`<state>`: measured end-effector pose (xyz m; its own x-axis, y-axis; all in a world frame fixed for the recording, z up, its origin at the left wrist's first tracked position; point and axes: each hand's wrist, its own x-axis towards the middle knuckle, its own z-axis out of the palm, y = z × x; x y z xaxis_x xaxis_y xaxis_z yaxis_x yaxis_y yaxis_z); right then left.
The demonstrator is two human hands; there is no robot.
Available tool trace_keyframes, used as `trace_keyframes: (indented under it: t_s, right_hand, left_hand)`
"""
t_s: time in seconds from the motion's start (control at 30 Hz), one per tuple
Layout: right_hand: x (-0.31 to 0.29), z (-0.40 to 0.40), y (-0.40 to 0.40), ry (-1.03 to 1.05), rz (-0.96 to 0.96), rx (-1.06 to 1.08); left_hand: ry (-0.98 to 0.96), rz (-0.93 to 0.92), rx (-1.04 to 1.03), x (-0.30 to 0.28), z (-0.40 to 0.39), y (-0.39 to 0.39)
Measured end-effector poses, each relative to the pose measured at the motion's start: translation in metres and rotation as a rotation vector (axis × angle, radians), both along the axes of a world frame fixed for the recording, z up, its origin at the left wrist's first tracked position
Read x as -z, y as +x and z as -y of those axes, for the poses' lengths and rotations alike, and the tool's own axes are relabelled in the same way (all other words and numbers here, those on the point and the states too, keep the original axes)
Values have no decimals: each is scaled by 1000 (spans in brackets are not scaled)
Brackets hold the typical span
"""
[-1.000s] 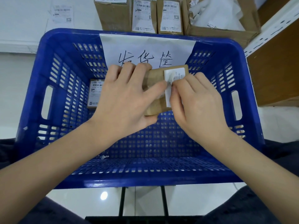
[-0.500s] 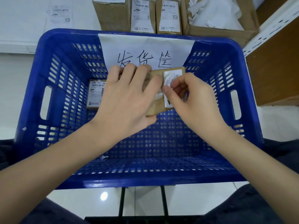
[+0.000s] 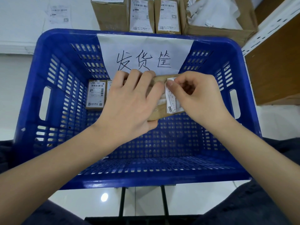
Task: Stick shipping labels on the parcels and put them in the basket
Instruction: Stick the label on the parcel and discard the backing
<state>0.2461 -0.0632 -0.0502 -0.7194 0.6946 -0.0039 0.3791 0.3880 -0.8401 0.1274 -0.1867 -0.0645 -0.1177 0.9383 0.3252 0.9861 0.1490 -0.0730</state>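
A: Holding over the blue basket (image 3: 29, 111), near edge first: left hand (image 3: 129, 104) wraps the brown parcel (image 3: 158, 114), fingers curled over its top and thumb underneath.

B: Right hand (image 3: 199, 98)?

A: Pinching the shipping label (image 3: 171, 101), thumb on its top corner. Label looks only part stuck, left edge lifted.

B: Doing it well?

A: Likely press from the stuck side outward, smooth flat, keep the barcode uncreased, parcel braced.

B: Farther back?

A: Two labelled parcels (image 3: 95, 95) lie on the basket floor at the far left. Handwritten sign (image 3: 144, 51) on the far wall. More boxes (image 3: 141, 15) beyond the rim.
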Motion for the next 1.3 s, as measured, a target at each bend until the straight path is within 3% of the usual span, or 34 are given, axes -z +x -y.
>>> trace_keyframes:
  t_s: [0.43,0.97,1.13,1.3]
  right_hand:
    - [-3,1,2,-107,155,-92]
    - [3,5,5,-2,247,-184]
    - [1,5,5,89,190,-155]
    - [2,4,2,38,109,-102]
  left_hand:
    - [-32,12,-35,-1,-1,-7]
    - [-47,12,-51,2,-1,-7]
    - [-28,8,-68,0,-2,-9]
    - [-43,-12,-32,4,1,-3]
